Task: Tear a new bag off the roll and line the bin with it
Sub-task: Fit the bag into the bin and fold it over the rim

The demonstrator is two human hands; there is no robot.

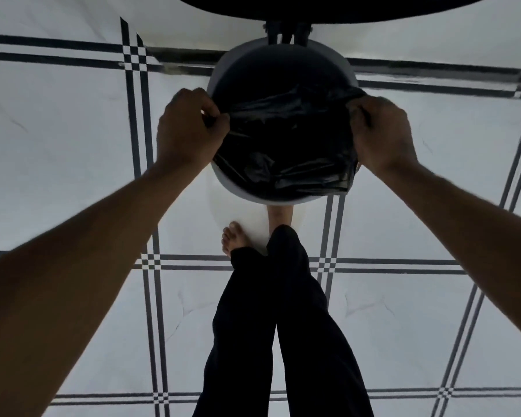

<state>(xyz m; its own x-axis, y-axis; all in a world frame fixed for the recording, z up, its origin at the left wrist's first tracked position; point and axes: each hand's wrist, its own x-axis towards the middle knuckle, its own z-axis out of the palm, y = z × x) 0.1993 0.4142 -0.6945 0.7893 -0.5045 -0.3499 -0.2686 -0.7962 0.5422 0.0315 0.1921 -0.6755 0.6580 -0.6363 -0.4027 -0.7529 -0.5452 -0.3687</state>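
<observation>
Seen from above, one person stands over one round white bin (278,197) on a pale tiled floor (73,121) crossed by dark double lines. One black plastic bag (286,145) lies crumpled across the bin's open mouth, covering its nearer half; the farther half of the opening is dark and its inside cannot be made out. Two bare hands hold the bag, one at each side of the bin. The left hand (188,127) has its fingers curled, pinching the bag's edge at the left rim. The right hand (379,132) likewise curls its fingers around the bag's edge at the right rim. The film is stretched between the two hands. Two bare forearms reach in from the lower corners. Two legs in dark trousers (283,326) are visible below the bin, with two bare feet, one (235,239) just left of the other, whose toes are hidden beneath the bin. A dark curved shape (328,7) spans the top edge. No writing, brand or label is readable anywhere.
</observation>
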